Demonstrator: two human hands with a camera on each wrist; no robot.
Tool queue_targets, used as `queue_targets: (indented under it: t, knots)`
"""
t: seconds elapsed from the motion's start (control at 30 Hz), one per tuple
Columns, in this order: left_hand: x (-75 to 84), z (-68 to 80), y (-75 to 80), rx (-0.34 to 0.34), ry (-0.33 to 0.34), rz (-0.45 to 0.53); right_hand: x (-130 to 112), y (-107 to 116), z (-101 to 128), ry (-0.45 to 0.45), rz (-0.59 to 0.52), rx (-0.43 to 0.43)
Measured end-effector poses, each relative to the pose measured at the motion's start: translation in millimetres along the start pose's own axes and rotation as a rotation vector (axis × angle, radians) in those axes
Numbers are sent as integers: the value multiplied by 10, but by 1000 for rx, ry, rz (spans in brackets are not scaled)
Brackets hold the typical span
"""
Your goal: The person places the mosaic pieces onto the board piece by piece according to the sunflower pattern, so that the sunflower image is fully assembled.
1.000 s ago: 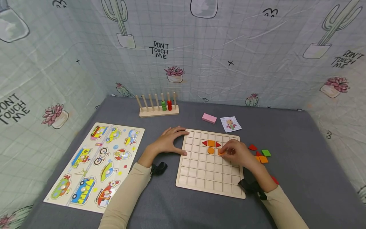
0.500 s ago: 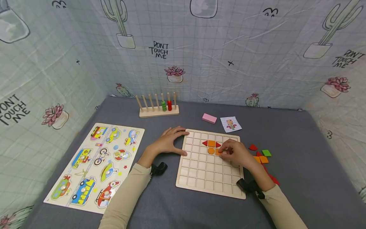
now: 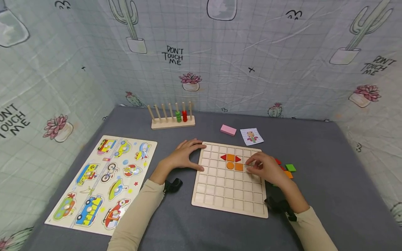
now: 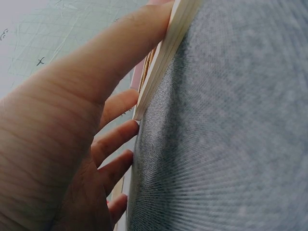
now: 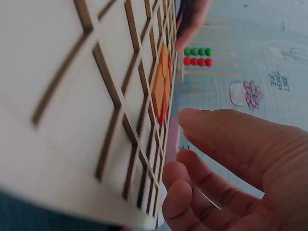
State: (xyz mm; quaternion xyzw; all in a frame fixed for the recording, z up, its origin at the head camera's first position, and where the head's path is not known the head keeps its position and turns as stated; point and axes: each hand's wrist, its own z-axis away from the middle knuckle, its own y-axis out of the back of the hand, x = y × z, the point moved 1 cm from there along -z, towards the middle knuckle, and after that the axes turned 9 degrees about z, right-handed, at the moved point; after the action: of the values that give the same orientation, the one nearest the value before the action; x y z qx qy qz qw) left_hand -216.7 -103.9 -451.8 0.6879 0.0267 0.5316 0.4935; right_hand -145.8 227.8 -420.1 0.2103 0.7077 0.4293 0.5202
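Observation:
A wooden grid board (image 3: 216,190) lies on the grey cloth. Two red triangles flank an orange square tile (image 3: 230,158) in one of its rows. In the row below, an orange circle (image 3: 230,165) sits beside a second orange square tile (image 3: 239,167). My left hand (image 3: 182,156) touches the board's left edge with thumb and index finger, spread apart; the left wrist view shows the thumb (image 4: 130,38) against the rim. Over the board's right part hovers my right hand (image 3: 267,169), just right of the second square. Its thumb (image 5: 216,127) and fingers are apart, holding nothing.
Loose red, orange and green tiles (image 3: 290,168) lie right of the board, partly behind my right arm. Beyond it are a pink block (image 3: 228,130) and a pattern card (image 3: 252,136). A peg rack with beads (image 3: 173,122) stands further back; a vehicle puzzle (image 3: 102,186) lies left.
My right hand shifted the second orange square left, beside the circle, then let go and drew back to the right. My left hand stays at the board's edge.

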Motion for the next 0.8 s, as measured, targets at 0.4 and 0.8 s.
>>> queue_targets:
  t: [0.4, 0.8]
  knots:
    - [-14, 6, -1, 2, -5, -1, 239, 228, 237, -77, 32, 6]
    - [-9, 0, 10, -4, 2, -3, 445, 407, 425, -98, 31, -43]
